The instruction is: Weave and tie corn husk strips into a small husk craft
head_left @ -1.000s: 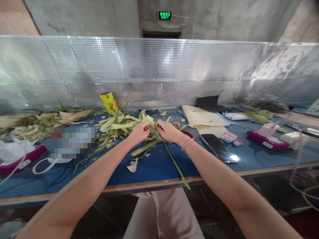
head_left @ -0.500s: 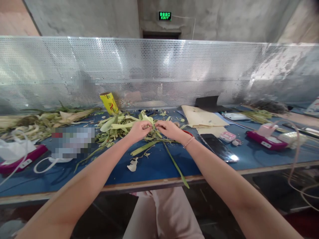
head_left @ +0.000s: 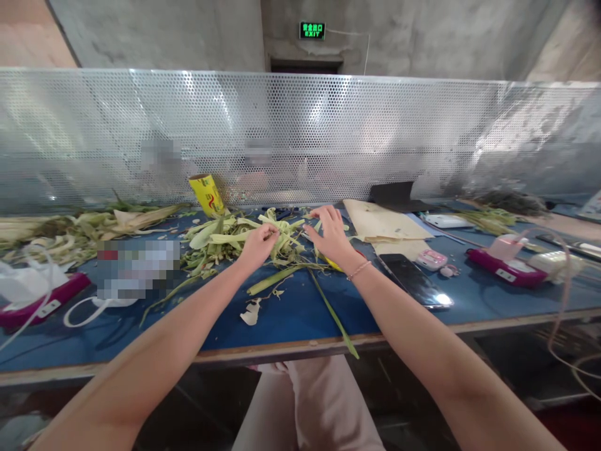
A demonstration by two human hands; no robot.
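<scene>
My left hand is closed in a pinch at the edge of a bundle of curled, pale green husk strips. A thin strip seems to be between its fingertips, though the exact grip is small and partly hidden. To the right of the bundle my right hand hovers with thumb and fingers spread, holding nothing. Beneath my right wrist shows a yellow and red object, mostly covered. A heap of green husk pieces lies left of and behind my left hand. Long green strips lie in front, one hanging past the table edge.
A yellow tube leans near the perforated metal screen. On the right are brown paper sheets, a black phone, a pink case and a purple power strip. Another power strip and cables lie left.
My right hand has let go at the bundle, moved slightly right and up, and opened its fingers. My left hand has shifted a little left, still pinching.
</scene>
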